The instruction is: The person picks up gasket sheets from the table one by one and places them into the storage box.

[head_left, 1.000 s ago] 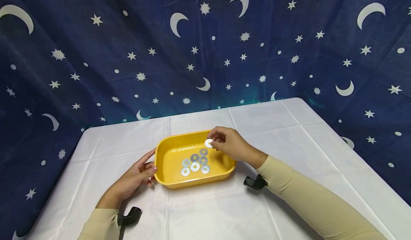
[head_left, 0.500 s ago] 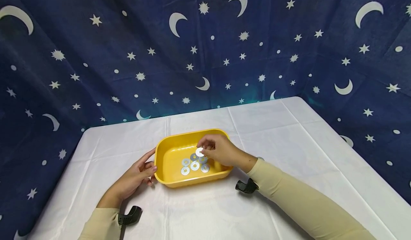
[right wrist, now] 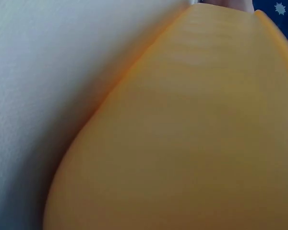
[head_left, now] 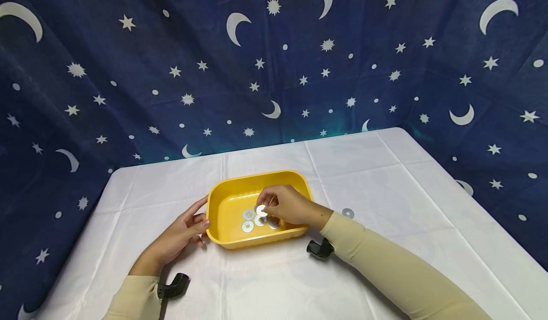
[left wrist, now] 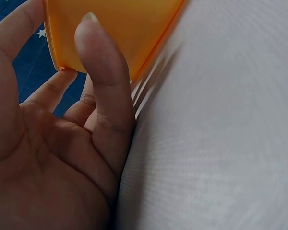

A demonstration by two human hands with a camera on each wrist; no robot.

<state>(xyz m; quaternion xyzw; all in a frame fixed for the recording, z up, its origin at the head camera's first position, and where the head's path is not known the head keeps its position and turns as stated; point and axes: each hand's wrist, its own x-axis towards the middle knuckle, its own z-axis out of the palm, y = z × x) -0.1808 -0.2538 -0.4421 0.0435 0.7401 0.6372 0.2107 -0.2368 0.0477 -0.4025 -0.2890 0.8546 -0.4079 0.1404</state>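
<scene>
A yellow tray point(head_left: 231, 232) sits on the white-covered table. My left hand point(head_left: 177, 234) rests against its left end, thumb and fingertips at the rim; in the left wrist view the loosely bent fingers of the left hand point(left wrist: 62, 124) are beside the tray wall point(left wrist: 129, 28). My right hand point(head_left: 287, 203) reaches inside and pinches a shiny metal washer point(head_left: 262, 210) between thumb and fingers, low over other washers. Several flat washers, such as one washer point(head_left: 248, 226), lie on the tray floor, some partly hidden by this hand. The right wrist view is filled by the tray's outer wall point(right wrist: 173, 124).
One loose washer point(head_left: 348, 213) lies on the tablecloth point(head_left: 385, 187) right of the tray, near the right sleeve point(head_left: 364, 244). Black wrist mounts point(head_left: 173, 286) stick out from both sleeves. A dark blue curtain point(head_left: 192, 63) with moons and stars stands behind the table.
My right hand has moved left and down inside the tray with the pinched washer. The loose washer on the cloth has come into sight past the sleeve. My left hand stays at the rim.
</scene>
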